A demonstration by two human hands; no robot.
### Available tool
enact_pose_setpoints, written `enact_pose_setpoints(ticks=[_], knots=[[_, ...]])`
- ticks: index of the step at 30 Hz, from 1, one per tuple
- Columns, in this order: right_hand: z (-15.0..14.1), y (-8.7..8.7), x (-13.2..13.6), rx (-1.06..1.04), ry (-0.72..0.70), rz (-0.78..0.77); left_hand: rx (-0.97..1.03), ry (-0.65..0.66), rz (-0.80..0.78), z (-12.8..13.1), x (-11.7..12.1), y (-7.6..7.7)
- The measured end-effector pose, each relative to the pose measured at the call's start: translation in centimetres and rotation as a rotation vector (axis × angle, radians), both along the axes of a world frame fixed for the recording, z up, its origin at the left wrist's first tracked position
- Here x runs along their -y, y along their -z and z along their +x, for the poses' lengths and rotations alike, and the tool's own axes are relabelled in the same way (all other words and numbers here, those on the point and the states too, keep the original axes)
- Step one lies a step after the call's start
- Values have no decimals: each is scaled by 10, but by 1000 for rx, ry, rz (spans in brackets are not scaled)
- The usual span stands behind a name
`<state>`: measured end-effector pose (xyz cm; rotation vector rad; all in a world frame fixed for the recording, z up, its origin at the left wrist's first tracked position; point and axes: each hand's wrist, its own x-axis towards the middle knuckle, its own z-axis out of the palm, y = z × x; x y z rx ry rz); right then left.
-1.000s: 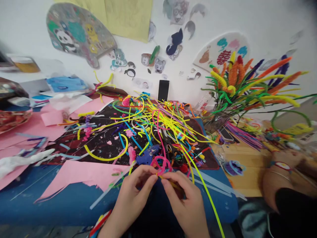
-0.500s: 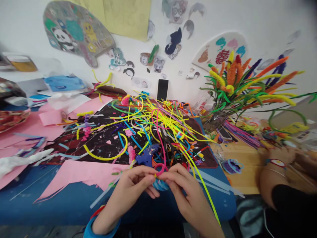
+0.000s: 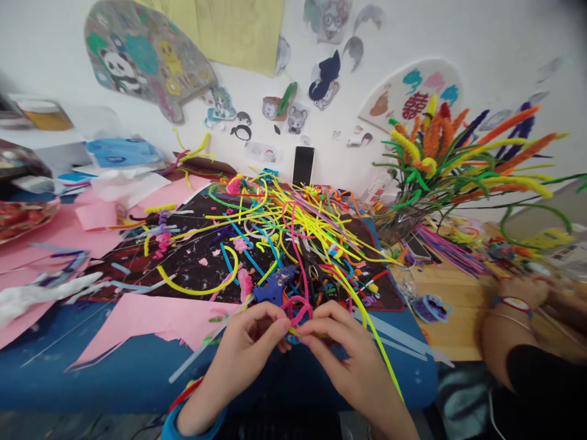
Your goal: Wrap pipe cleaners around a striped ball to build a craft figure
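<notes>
My left hand (image 3: 247, 345) and my right hand (image 3: 346, 354) meet at the near edge of the table, fingers pinched together on a small twisted piece of pipe cleaner. A pink pipe cleaner loop (image 3: 298, 308) rises from between the fingertips, and a bit of yellow shows there too. A long yellow-green pipe cleaner (image 3: 378, 351) runs past my right hand toward me. Just beyond my fingers lies a blue glue gun (image 3: 273, 288) on the dark mat (image 3: 192, 269), amid a tangled pile of pipe cleaners (image 3: 293, 226).
Pink paper sheets (image 3: 151, 318) cover the blue table at left. A phone (image 3: 303, 165) leans on the wall. A vase of pipe-cleaner flowers (image 3: 440, 165) stands at right, and another person's hand (image 3: 509, 305) with bracelets rests on the wooden table there.
My hands stay together at the table edge, fingers shifting on the pink loop, which twisted slightly. The other person's hand at right barely moved.
</notes>
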<state>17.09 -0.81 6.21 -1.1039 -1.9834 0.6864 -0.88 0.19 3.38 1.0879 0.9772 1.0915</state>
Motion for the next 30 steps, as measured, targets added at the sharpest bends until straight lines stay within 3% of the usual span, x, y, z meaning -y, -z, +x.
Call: enact_pose_setpoints(ticks=[4,12,20,24,30], knots=[[-3,6,2,13,37,75,21,-31,1,4,1,4],[3,5,0,1,-32,31,366,141,-280,-3,-2,4],[13,0,-5,80,-124,43,452,234,-318,-11,-5,5],[15,-1,-6,99,-129,48,475,331,-280,-15,-6,4],[11,-1,-5,92,-130,36,488,285,-52,-13,-5,9]])
